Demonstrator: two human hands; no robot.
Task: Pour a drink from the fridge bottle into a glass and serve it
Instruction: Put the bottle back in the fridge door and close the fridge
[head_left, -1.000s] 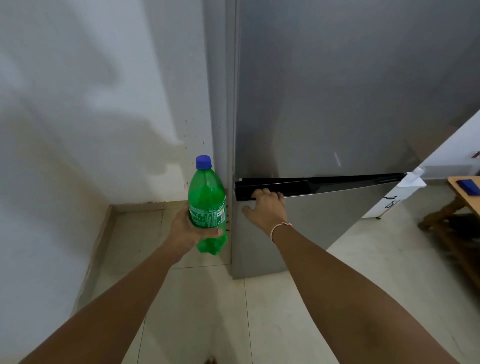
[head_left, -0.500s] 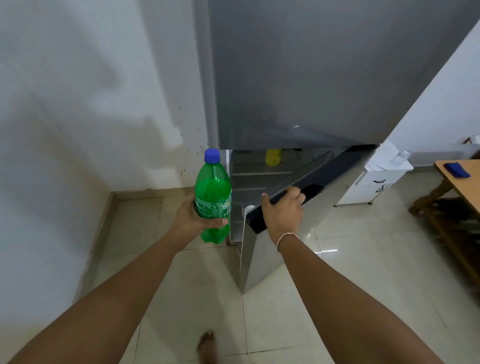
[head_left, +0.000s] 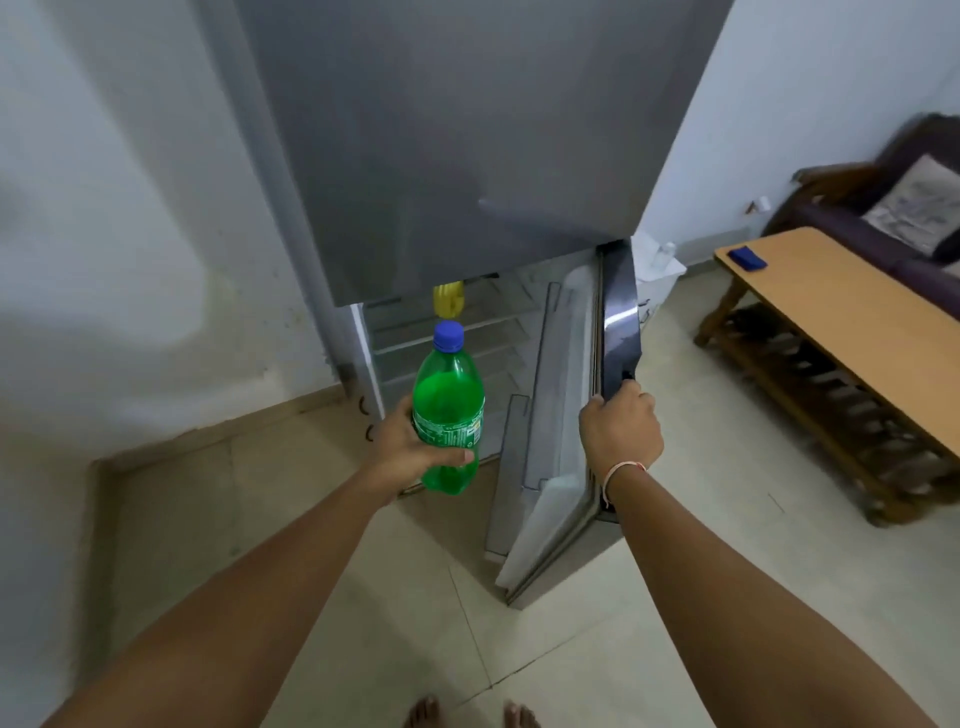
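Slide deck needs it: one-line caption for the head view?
Left hand holds capped green bottle; right hand grips open lower fridge door.

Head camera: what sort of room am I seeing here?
Most likely a home living or dining area: a grey fridge with its lower door open, a wooden table, a cushioned sofa, tiled floor.

Green bottle (head_left: 448, 410) with blue cap (head_left: 448, 336), grey fridge (head_left: 467, 140), yellow item (head_left: 449, 300), tan table (head_left: 852, 322)

White walls (head_left: 130, 208), pale tiled floor (head_left: 701, 545), a wooden bench-table (head_left: 841, 322), and perhaps a dark cushioned sofa (head_left: 883, 218) behind.
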